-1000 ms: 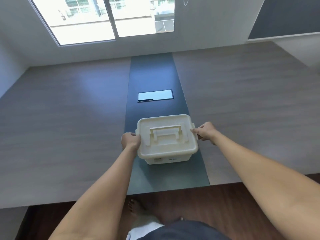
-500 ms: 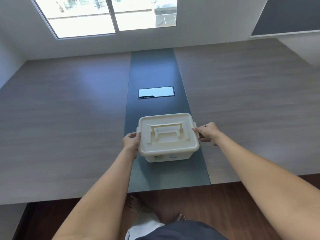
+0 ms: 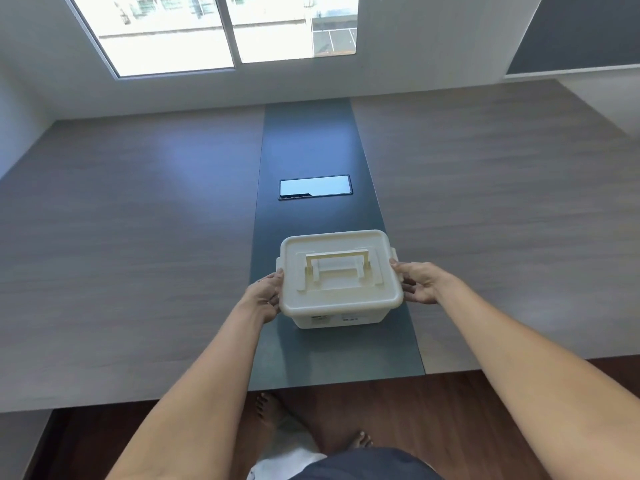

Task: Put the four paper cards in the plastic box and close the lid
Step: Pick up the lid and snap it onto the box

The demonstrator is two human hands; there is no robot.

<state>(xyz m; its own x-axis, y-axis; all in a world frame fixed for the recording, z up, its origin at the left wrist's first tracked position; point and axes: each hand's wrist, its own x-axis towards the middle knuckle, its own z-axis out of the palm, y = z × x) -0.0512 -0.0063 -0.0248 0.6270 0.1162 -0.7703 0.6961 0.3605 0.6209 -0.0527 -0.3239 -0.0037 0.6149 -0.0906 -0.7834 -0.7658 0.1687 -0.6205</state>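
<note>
The plastic box (image 3: 341, 278) sits between your hands on the dark strip of the desk (image 3: 138, 237), its lid (image 3: 339, 268) on and the handle folded flat. Your left hand (image 3: 265, 296) presses its left side and your right hand (image 3: 420, 284) cups its right side, fingers curled at the lid's edge. A phone (image 3: 315, 186) lies beyond both hands.

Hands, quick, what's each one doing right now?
Left hand: closed on the left side of the plastic box.
Right hand: fingers on the box's right side, gripping it.
</note>
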